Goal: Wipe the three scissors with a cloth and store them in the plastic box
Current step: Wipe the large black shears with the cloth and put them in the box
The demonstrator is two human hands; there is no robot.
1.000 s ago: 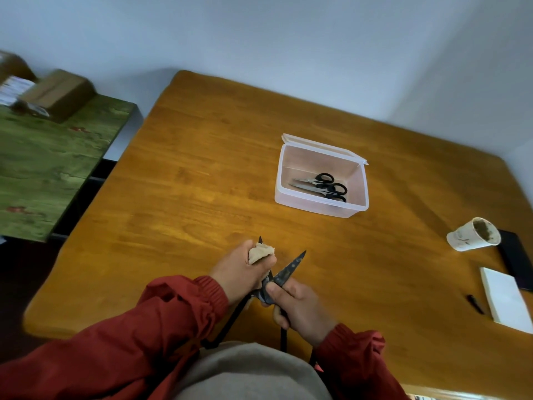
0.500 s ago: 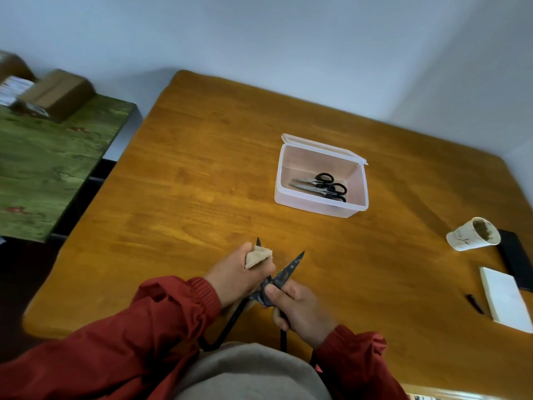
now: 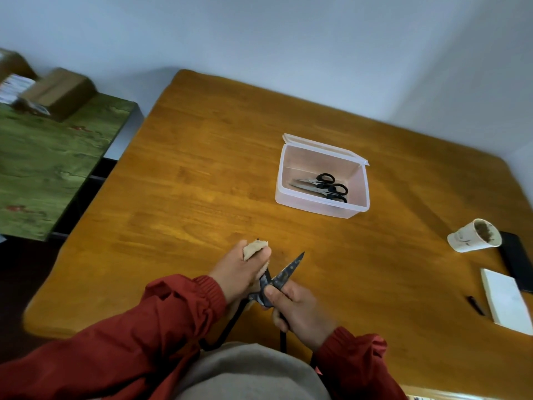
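Large dark iron scissors (image 3: 284, 274) are spread open near the table's front edge, long black handles running toward my body. My right hand (image 3: 300, 313) grips one handle just below the pivot. My left hand (image 3: 240, 272) holds a beige cloth (image 3: 253, 248) wrapped around the left blade, whose tip pokes out above the cloth; the right blade is bare. A clear plastic box (image 3: 291, 197) with its lid flipped back sits further up the table. Inside it lie two black-handled scissors (image 3: 323, 186), side by side.
A white paper cup (image 3: 470, 236) lies on its side at the right, by a black phone (image 3: 516, 261), a white pad (image 3: 504, 300) and a small black pen (image 3: 476, 306). A green table (image 3: 49, 166) with cardboard boxes (image 3: 59, 93) stands at the left.
My left hand with the cloth has slid a little back and forth along the left blade. The right hand and the scissors have stayed almost in place.
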